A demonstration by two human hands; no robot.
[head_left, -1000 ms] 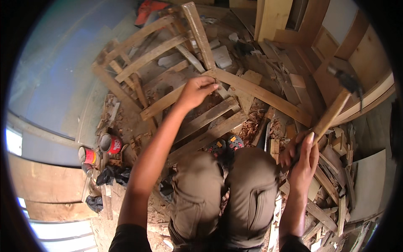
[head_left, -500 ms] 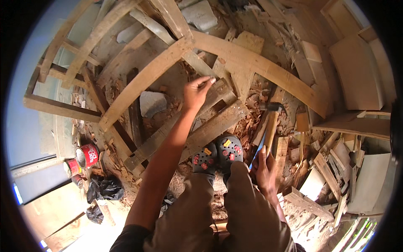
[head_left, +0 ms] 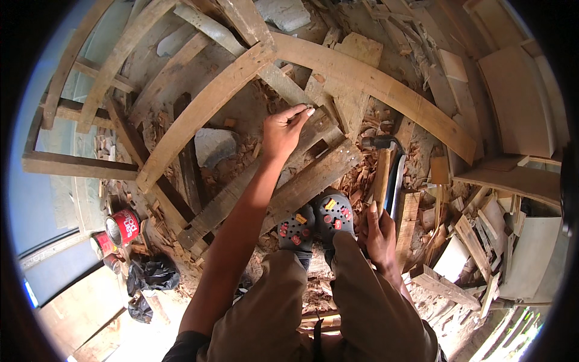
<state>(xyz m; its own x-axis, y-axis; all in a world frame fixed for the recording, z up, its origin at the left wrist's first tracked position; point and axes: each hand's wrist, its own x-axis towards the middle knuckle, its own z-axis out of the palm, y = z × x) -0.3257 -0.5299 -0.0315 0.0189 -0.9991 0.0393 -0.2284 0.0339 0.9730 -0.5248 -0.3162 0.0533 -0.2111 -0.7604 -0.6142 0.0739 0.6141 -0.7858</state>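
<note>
My left hand is pinched, thumb against finger, just over the upper end of a wooden frame made of joined planks. Whatever sits between those fingertips is too small to make out. On the right, my right hand grips a claw hammer by its wooden handle. Its dark head points away from me, beside the frame's right end. Below the frame, near its lower edge, are my dark clogs with coloured charms.
A curved wooden beam arches beyond the frame. Wood shavings and offcuts litter the floor at right, near leaning boards. Two red cans and a black plastic bag are on the left. A stone slab lies inside the arch.
The hammer has swung slightly left, its handle now closer to upright, and its head has come nearer the frame. My left hand keeps its pinch at the frame's end. The view has shifted slightly.
</note>
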